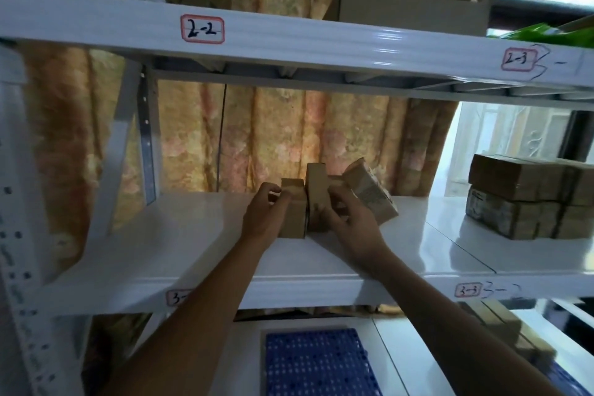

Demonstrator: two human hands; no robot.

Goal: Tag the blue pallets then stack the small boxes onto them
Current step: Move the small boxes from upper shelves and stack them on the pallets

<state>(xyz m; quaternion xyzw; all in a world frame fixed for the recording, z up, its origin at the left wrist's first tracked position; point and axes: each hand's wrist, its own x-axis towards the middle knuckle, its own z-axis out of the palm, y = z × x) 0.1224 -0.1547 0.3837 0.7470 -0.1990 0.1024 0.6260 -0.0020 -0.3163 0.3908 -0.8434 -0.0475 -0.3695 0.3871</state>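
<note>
Small brown cardboard boxes stand in a cluster on the white middle shelf (180, 235). My left hand (262, 214) grips the leftmost small box (294, 202) from its left side. My right hand (348, 219) holds the upright box (316, 190) beside it, fingers curled over its right edge. A third box (369, 191) leans tilted against the cluster on the right, with a printed label on its face. A blue perforated pallet (316, 363) lies on the shelf below, between my forearms.
Taped bundles of flat brown boxes (530, 199) sit at the right of the same shelf. More boxes (501, 328) lie on the lower shelf at the right. The upper shelf beam carries labels 2-2 (202, 29) and 2-3. A patterned curtain hangs behind.
</note>
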